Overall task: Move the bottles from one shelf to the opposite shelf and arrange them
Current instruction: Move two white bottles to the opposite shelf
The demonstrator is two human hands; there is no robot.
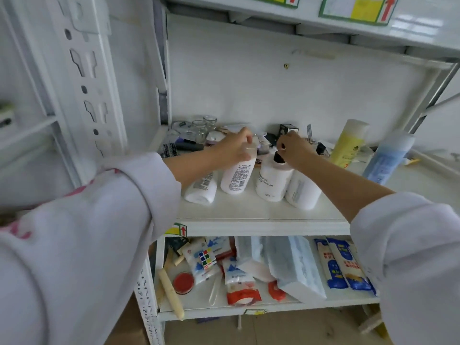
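Several white bottles stand in a row on the middle shelf (258, 212). My left hand (235, 146) grips the top of a white bottle with a printed label (237, 176). My right hand (295, 148) pinches the black cap of the white perfume bottle (272, 181) beside it. Another white bottle (202, 189) stands at the left under my left forearm, and one more white bottle (302, 192) at the right under my right forearm. A yellow bottle (349, 143) and a blue bottle (387, 158) stand farther right.
Glass jars (202, 125), a hairbrush (183, 146) and small dark items crowd the back of the shelf. The lower shelf holds packets, a puzzle cube (206, 258), a red lid (183, 282) and a tissue pack (296, 265). A perforated white upright (87, 78) stands at left.
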